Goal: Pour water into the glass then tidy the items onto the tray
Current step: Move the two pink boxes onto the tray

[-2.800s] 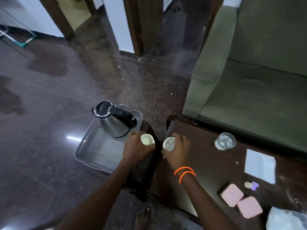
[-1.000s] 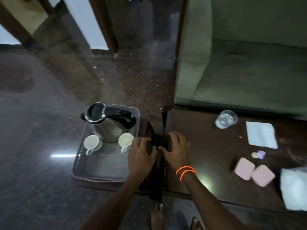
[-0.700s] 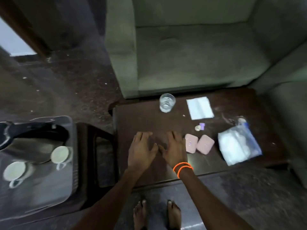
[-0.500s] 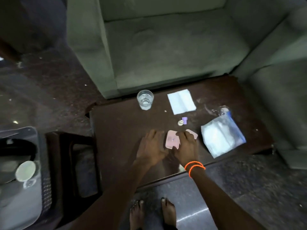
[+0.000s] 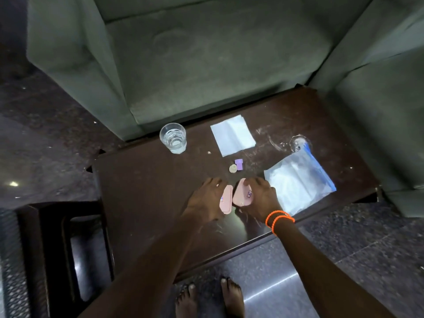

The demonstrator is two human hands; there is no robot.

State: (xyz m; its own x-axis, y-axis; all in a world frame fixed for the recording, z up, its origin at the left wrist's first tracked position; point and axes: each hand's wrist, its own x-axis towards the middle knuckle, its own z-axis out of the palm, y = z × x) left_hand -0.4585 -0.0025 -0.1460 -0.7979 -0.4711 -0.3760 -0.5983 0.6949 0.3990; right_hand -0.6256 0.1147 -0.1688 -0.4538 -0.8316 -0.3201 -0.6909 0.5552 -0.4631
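On the dark wooden table (image 5: 142, 193) my left hand (image 5: 204, 200) grips one pink case (image 5: 226, 200), tilted up on its edge. My right hand (image 5: 258, 198), with orange bands at the wrist, grips a second pink case (image 5: 243, 195), also lifted at an angle. The two cases nearly touch between my hands. A clear glass (image 5: 173, 137) with water in it stands at the table's far left edge. The grey tray (image 5: 11, 260) shows only as a sliver at the left border of the view.
A white napkin (image 5: 232, 135), a small purple cap (image 5: 238, 163), a pale round lid (image 5: 232, 168) and a blue-edged plastic bag (image 5: 298, 182) lie on the table. A green sofa (image 5: 206, 53) stands behind it. A dark stool (image 5: 52, 249) sits between table and tray.
The view swung from the tray with kettle and two cups to the table. Both hands moved right across the table and picked up the two pink cases.
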